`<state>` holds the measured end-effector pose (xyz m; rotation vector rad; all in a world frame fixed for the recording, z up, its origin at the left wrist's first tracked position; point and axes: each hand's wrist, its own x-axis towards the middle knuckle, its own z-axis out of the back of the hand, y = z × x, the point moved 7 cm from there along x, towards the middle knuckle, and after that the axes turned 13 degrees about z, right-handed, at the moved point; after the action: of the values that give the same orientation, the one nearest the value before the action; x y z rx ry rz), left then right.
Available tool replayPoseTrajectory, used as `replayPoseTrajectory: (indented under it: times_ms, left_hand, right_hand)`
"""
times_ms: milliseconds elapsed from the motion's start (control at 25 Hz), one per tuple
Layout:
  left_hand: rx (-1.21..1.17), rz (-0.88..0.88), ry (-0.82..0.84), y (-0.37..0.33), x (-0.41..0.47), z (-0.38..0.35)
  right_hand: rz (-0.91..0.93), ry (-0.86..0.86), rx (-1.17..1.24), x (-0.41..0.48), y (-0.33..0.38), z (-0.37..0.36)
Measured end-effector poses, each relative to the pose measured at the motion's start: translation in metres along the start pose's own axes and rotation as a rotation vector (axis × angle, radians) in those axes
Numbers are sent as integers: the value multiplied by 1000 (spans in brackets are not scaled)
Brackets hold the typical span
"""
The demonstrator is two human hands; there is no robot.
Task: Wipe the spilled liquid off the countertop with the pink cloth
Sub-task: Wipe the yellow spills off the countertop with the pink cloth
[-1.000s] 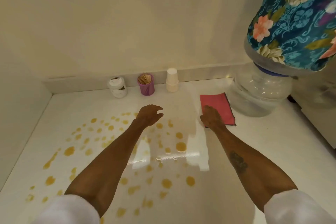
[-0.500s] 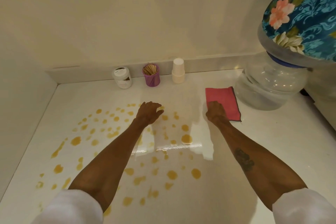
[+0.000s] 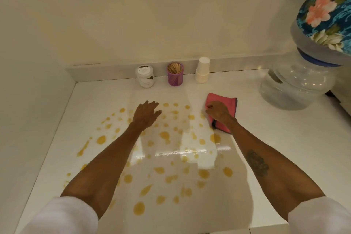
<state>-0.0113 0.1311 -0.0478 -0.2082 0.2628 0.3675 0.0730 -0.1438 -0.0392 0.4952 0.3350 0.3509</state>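
Counter (image 3: pixel 284 148): white, glossy, walled at the back and left edges; it is carrying everything listed below.

Water bottle (image 3: pixel 296 85): large, clear, inverted under a floral cover (image 3: pixel 326 11), sitting at the back right corner, likely parked there to be out of the working area.

Spilled liquid (image 3: pixel 165 135): yellow-orange drops and one short streak, spreading from mid-counter toward the front edge and the left edge. None of it is looking wiped yet.

Pink cloth (image 3: pixel 224 102): folded, dark-edged, lying just right of the spill, between the drops and the bottle. It is sitting dry-side, presumably so it can be dragged leftward into the liquid.

Right hand (image 3: pixel 218 112): resting on the cloth with fingers curling and bunching its near-left part; it appears to be gathering a hold, though whether the fabric is fully pinched or only pressed down is not clear.

Left hand (image 3: pixel 146 114): open, fingers spreading, palm down over the drops nearest the back of the spill, holding nothing; whether it is touching the counter cannot be told. It is probably bracing or balancing while the other hand is working.

Cup stack (image 3: pixel 202 72), purple holder (image 3: pixel 175 77) of wooden sticks, white jar (image 3: pixel 145 76): standing in a row along the back edge, clear of the spill.
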Motion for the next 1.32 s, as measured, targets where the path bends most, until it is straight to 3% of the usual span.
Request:
replayPoseTrajectory:
  times_ms: [160,320,520,600,720,760,800,920,1080,1320]
  left_hand:
    - [-50,71,-19,72,-3,6]
    - [-109,165,-69,155,-5,10]
    - [-35,217,-43,264,-10,1]
    - [-6,233,-14,297,-15,-3]
    - [-13,248,-8,328,-24,-7]
    - [-1,239,-16,334,-26,-9]
    - [21,222,-35,338,-26,-10]
    - [38,176,-73,346,-15,-13]
    - [-24,150,-39,340,12,-19]
    - [-44,298,111,342,37,-46]
  right_hand:
    - [134,251,-65,-11,23,-31]
    - [196,373,-83,-21,28,-36]
    - [4,517,0,-27,9,-48]
    - [-16,371,4,-22,9,-50]
    - [104,-133,-195,-13,15,-40]
    - [130,-221,-253,-15,15,-43]
    - [143,-234,-284,-15,12,-51]
    - [99,-68,-238,-13,-3,-85]
    - [43,-87,-189,-10,-14,-94]
    - [-10,-86,-381,7,-18,-96]
